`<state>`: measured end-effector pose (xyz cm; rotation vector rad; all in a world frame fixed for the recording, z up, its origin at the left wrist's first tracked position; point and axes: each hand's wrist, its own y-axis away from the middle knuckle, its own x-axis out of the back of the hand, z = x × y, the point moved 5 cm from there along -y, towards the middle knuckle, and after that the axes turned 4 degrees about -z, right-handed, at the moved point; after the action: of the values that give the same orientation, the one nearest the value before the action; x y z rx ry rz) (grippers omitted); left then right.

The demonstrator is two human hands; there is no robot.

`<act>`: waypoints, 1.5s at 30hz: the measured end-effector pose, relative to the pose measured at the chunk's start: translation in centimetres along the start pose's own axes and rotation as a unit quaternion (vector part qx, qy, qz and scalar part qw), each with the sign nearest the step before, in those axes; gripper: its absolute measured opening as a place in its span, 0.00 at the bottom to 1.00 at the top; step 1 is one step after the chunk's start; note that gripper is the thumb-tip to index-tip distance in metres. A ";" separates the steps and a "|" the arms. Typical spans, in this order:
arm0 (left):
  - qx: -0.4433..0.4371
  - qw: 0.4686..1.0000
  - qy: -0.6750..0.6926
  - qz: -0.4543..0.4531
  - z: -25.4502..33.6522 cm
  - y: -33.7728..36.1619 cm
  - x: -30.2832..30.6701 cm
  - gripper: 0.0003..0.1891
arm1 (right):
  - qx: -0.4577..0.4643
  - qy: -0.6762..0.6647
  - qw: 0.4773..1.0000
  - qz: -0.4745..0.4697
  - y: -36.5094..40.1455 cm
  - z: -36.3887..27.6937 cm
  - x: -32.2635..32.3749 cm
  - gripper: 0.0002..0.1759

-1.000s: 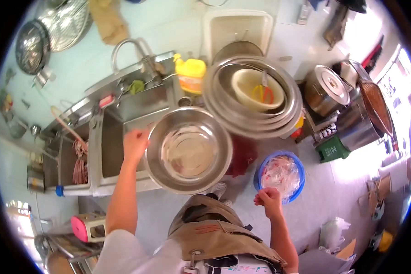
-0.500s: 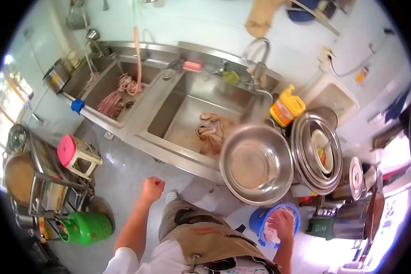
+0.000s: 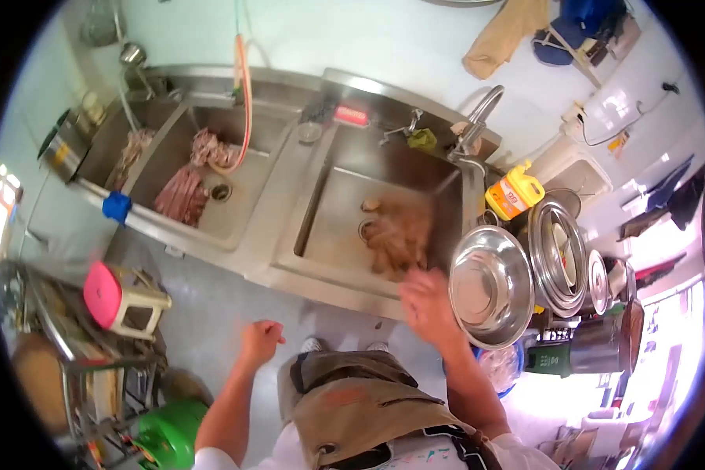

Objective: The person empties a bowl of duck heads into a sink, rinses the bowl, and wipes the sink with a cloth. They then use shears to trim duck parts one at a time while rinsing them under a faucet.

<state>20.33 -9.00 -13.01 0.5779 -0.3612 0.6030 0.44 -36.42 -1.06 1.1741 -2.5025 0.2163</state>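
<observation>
My left hand [image 3: 262, 342] hung above the grey floor [image 3: 200, 298], fingers curled in; my blurred right hand [image 3: 426, 301], grip unclear, was between the stainless-steel sink [image 3: 330, 235] and steel basin [image 3: 489, 286].

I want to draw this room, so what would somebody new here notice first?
Probably the shiny bowl, just right of the big sink and beside the right hand. Next, perhaps the yellow bottle behind the bowl and the pink-topped stool on the floor at the left. In the big sink lies a brown heap, too blurry to name.
</observation>
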 end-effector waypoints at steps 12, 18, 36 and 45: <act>0.232 0.924 0.299 -0.058 -15.9 11.9 -5.5 0.25 | -0.063 -0.054 0.938 -0.335 -4.7 2.3 -14.8 0.26; 0.380 0.905 0.134 0.139 -23.1 16.5 0.1 0.21 | -0.139 -0.237 0.771 -0.575 -13.8 -5.7 -24.4 0.26; 0.381 0.833 0.257 0.309 -33.2 16.6 16.8 0.23 | 0.097 0.188 0.759 -0.615 -20.5 -12.8 -62.0 0.30; 0.340 0.831 0.209 0.388 -38.3 15.7 40.0 0.24 | 0.192 0.273 0.814 -0.476 -25.2 -22.6 -80.3 0.26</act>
<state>47.18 41.71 -17.70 0.9584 0.0795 1.6583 72.78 10.97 -11.97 2.0097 -1.1902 0.6718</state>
